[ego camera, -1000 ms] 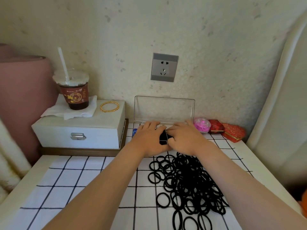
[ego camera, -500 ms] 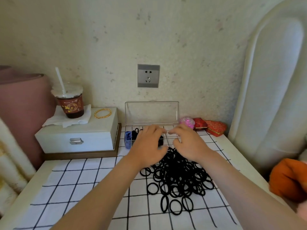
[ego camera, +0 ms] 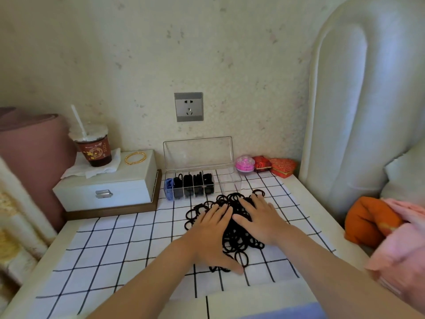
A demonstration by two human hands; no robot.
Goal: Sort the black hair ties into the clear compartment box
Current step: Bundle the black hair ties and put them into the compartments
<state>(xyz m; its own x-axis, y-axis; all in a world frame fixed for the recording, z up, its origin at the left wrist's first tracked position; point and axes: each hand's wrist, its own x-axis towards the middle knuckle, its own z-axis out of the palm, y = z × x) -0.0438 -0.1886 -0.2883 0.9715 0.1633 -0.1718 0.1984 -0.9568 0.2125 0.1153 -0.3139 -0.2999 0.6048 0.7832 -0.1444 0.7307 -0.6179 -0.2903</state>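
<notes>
The black hair ties lie in one loose heap on the checked cloth, just in front of the clear box, whose lid stands open against the wall. Our left hand and right hand both rest flat on top of the heap, palms down, side by side. The fingers are straight. Those of the left lie close together with the thumb stuck out toward us, and those of the right are a little spread. Neither hand pinches or curls round anything.

In the box, the leftmost compartment holds a blue item that we cannot identify. The next four look packed with black ties, and the compartments at the right end look empty.

We judge the ties to be very light, soft and stretchy, with nothing to break. The trouble is that they hook through one another: if we lift one loop, its neighbours are likely to trail after it. So we would take a small bunch from the edge of the heap, pinching across several loops at once between thumb and fingers, and hold back the stragglers with the other hand. They squash easily, so a bunch can be pressed down into a narrow compartment, though it may spring back up. The box looks light too and could slide on the cloth if pushed; a steadying hand on its wall would help.
</notes>
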